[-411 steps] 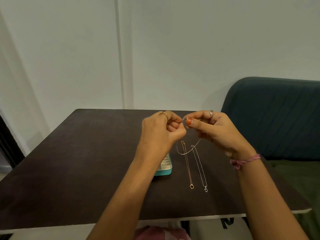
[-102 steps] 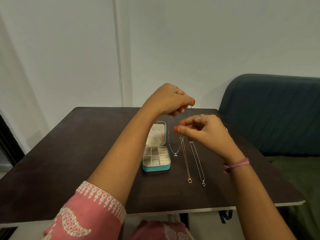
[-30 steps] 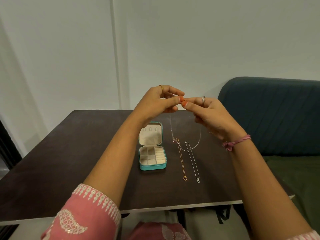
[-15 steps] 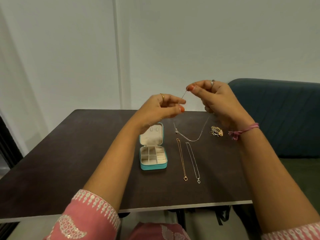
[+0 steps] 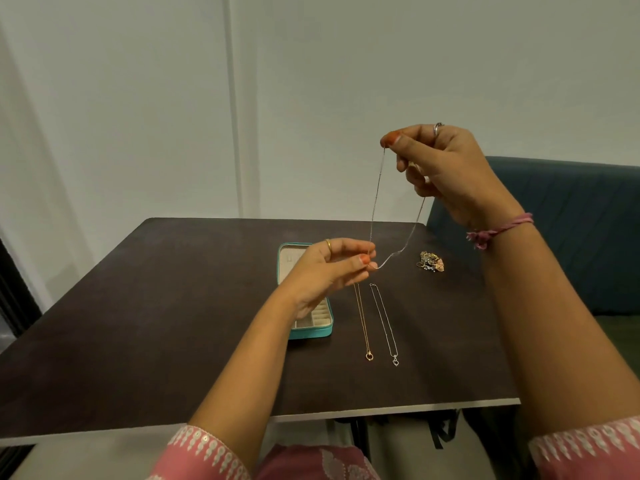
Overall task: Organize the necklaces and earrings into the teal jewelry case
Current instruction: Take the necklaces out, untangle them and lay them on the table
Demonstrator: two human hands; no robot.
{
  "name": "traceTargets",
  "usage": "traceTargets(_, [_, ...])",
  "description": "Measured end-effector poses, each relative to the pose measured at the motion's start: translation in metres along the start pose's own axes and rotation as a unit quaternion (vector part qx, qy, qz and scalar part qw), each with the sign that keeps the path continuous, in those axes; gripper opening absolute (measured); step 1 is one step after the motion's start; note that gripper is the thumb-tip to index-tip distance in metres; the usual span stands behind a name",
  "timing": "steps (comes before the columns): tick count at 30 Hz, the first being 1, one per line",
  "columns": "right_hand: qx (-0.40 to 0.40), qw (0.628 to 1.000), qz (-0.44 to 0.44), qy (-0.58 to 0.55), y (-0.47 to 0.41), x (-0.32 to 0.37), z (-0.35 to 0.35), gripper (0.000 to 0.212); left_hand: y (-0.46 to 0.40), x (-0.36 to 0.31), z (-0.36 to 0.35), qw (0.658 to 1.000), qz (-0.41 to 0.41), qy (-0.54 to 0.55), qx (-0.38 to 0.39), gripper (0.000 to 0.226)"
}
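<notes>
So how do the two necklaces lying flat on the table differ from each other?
The gold necklace has a yellow chain and a ring-shaped pendant; the silver necklace has a pale chain and what looks like a heart-shaped pendant. The gold one lies nearer the teal jewelry case, the silver one to its right. Both lie stretched out, side by side, pendants toward the person, untouched by either hand.

Pink sleeves [image 5: 207, 452], white embroidery; gold ring left, silver ring right; pink wrist thread [image 5: 498, 228]; orange nails.

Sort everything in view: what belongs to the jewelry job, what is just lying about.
Job:
teal jewelry case, open
silver chain, held by both hands
gold necklace
silver necklace
earring pile

Lying about:
dark table
teal sofa
</notes>
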State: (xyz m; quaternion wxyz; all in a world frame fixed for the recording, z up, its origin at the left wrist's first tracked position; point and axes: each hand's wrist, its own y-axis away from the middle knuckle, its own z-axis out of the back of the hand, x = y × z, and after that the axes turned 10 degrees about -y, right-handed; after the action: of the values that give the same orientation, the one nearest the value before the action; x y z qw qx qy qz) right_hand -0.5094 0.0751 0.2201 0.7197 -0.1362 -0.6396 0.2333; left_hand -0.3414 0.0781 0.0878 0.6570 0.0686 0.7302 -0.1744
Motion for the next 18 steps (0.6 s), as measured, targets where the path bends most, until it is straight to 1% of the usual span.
traceTargets(4, [0.007,1.0,0.005,0.03,-0.002,0.002,0.001,0.024,0.002,0.01,-0.003,0.998,0.001,0.059,0.005,0.027])
traceTargets(7, [0.008,0.999,0.007,0.042,-0.004,0.003,0.001,0.025,0.003,0.016,-0.006,0.998,-0.007,0.07,0.003,0.028])
traceTargets(11, [0.0,0.999,0.002,0.043,-0.006,0.003,0.0,0.023,0.003,0.024,-0.011,0.996,-0.006,0.09,-0.019,0.026])
traceTargets(16, [-0.018,1.0,0.001,-0.014,-0.006,0.002,-0.006,0.024,0.003,0.036,-0.022,0.996,-0.009,0.081,-0.03,0.026])
traceTargets(18, [-0.02,1.0,0.006,-0.018,-0.007,0.003,-0.006,0.024,0.004,0.04,-0.026,0.996,-0.006,0.085,-0.036,0.023])
